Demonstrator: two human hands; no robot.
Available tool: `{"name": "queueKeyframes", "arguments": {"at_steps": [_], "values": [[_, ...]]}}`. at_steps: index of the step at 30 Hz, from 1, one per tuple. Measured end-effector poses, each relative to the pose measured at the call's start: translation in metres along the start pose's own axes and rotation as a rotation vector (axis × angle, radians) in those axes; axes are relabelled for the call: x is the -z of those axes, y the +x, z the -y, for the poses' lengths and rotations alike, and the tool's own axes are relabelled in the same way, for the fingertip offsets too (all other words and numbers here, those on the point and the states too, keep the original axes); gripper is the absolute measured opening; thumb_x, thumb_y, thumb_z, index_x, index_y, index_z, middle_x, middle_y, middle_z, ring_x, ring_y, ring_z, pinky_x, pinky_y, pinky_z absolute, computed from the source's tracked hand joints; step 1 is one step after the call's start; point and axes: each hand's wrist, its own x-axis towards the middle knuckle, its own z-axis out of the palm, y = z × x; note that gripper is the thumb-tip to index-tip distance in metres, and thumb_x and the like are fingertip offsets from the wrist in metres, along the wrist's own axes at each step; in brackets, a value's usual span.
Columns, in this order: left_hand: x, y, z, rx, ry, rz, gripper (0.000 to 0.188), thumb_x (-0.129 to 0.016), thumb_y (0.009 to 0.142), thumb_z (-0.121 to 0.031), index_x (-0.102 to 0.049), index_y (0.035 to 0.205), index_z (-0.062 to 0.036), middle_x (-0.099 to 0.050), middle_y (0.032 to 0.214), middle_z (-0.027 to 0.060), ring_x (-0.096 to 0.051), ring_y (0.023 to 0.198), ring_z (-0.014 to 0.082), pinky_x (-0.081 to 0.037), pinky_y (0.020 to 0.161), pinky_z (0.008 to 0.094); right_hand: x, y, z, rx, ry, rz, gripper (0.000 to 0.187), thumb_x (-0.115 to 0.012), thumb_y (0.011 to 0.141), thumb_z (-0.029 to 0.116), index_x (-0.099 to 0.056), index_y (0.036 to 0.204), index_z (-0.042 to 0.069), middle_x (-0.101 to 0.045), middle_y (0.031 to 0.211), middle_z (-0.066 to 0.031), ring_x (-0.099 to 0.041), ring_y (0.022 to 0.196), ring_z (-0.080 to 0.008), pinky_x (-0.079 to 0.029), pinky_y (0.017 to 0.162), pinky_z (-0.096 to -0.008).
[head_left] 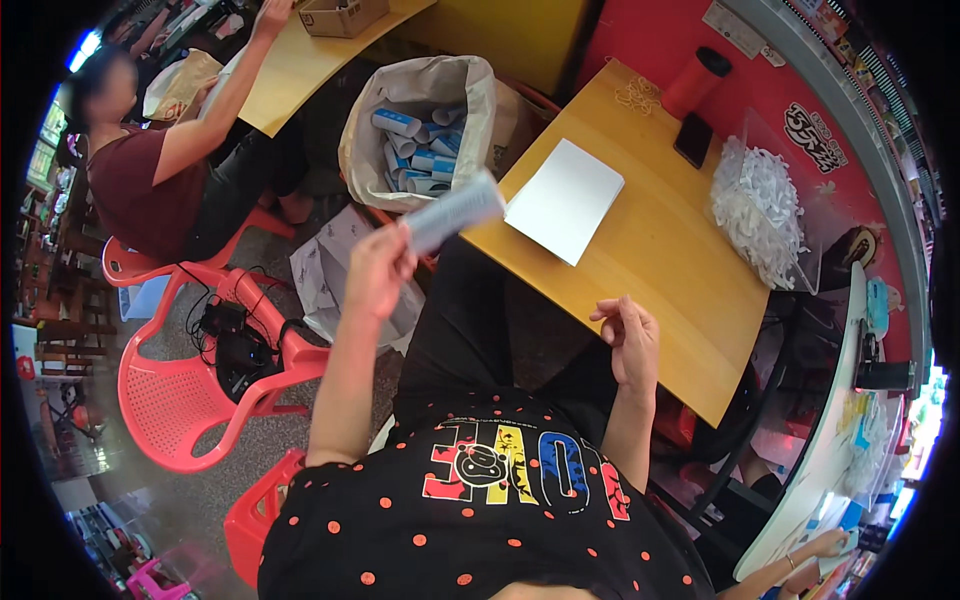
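Observation:
My left hand [378, 272] is closed round one end of a rolled paper tube [455, 212], pale blue-grey and blurred by motion. The tube's far end passes the near corner of the wooden table. My right hand [630, 340] hovers by the table's front edge, fingers loosely bent and apart, with nothing seen in it. A stack of white paper sheets [566, 200] lies on the table [672, 300]. Beyond my left hand stands a big white woven sack [362, 150], holding several similar blue-and-white rolls [432, 160].
At the table's right, a clear bin holds white curled strips [760, 210]. Farther back are a black phone [693, 140], a red bottle [695, 82] and pale rubber bands [638, 96]. Left, a red plastic chair [180, 385] carries a black bag [240, 350]; another person [150, 180] sits beyond.

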Motion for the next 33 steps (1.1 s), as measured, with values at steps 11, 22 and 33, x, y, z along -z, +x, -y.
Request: {"name": "queueKeyframes", "arguments": {"at_steps": [11,22,33], "values": [[0.0,0.027,0.06,0.03,0.349,-0.031,0.042,-0.064,0.089,-0.019,-0.053,0.125,-0.0005,-0.063,0.112,0.0118,-0.065,0.088,0.0166,-0.055,0.072,0.0272,-0.035,0.049,0.014,0.837,-1.254,0.054,0.033,-0.068,0.08,0.015,-0.062,0.109,-0.001,-0.062,0.113,-0.0143,-0.057,0.081,-0.0238,-0.046,0.073,-0.033],[-0.015,-0.05,0.101,0.286,0.421,0.113,0.028,-0.057,0.093,-0.015,-0.06,0.116,0.001,-0.066,0.106,0.0105,-0.064,0.093,0.0145,-0.051,0.077,0.0249,-0.016,0.079,-0.014,0.958,-1.516,0.219,0.024,-0.054,0.077,0.002,-0.06,0.101,-0.001,-0.062,0.109,-0.012,-0.062,0.084,-0.0233,-0.045,0.075,-0.0336],[-0.073,-0.009,0.068,0.452,-0.063,0.157,0.042,-0.049,0.097,-0.034,-0.057,0.114,0.0039,-0.067,0.099,0.015,-0.068,0.084,0.0216,-0.056,0.074,0.0312,-0.005,0.078,-0.009,1.026,-1.192,0.09,0.014,-0.061,0.077,-0.002,-0.062,0.09,0.002,-0.065,0.094,-0.0099,-0.065,0.077,-0.0258,-0.051,0.064,-0.0333]]}}
